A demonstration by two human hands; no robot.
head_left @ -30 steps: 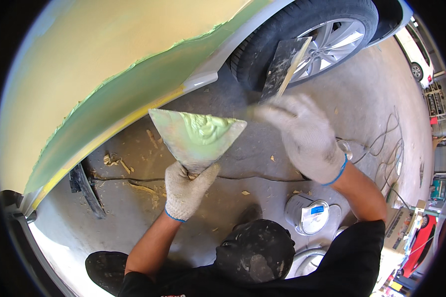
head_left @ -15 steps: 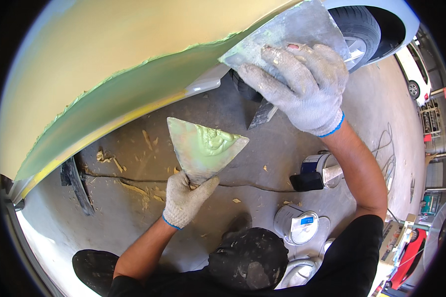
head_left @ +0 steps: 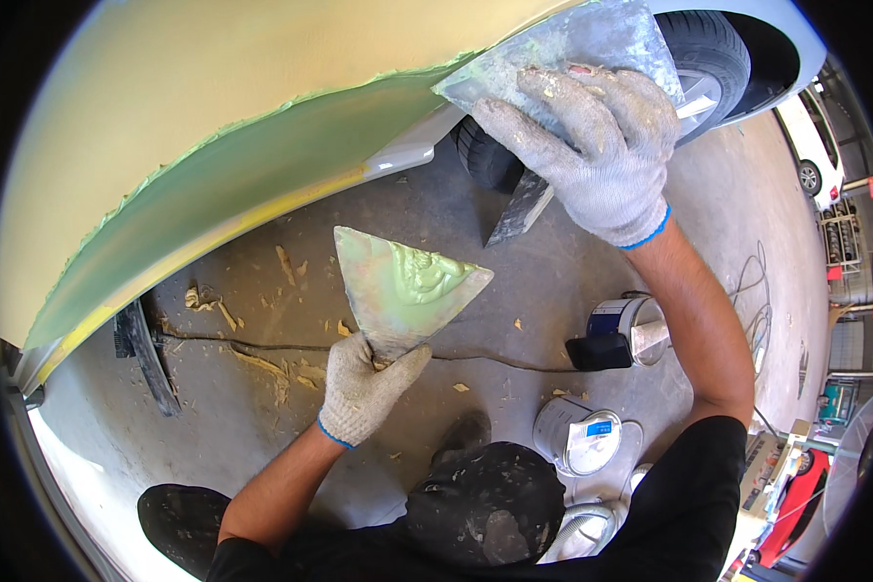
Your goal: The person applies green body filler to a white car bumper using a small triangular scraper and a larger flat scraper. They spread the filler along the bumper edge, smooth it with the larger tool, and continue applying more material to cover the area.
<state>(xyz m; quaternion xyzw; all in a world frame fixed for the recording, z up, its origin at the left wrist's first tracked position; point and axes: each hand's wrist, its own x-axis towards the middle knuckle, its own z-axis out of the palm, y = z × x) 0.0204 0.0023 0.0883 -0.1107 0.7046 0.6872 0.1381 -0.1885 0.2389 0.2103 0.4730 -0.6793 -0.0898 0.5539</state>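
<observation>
My left hand (head_left: 371, 393), in a knitted glove with a blue cuff, is closed round the narrow end of a triangular filler spreader (head_left: 369, 301). A thick mound of pale green body filler (head_left: 425, 274) lies on its face. Up at the right, my gloved right hand (head_left: 601, 155) grips a wide, smeared spreader (head_left: 630, 39), fingers spread over its back. This blade lies against the car's side panel (head_left: 213, 78), near the wheel. A long band of green filler (head_left: 252, 165) coats the panel's lower part, with a raised ragged ridge along its upper border.
A wheel (head_left: 703, 68) stands beyond the right spreader. Cans (head_left: 577, 436) and a black flat object (head_left: 597, 353) sit on the floor at right. A dark cable (head_left: 252, 346) crosses the floor among dried scraps (head_left: 262, 369). A dark support (head_left: 145, 359) stands at left.
My right hand and its spreader have shifted slightly up along the panel. The left spreader has moved a little to the right, still loaded with filler. The view has shifted slightly.
</observation>
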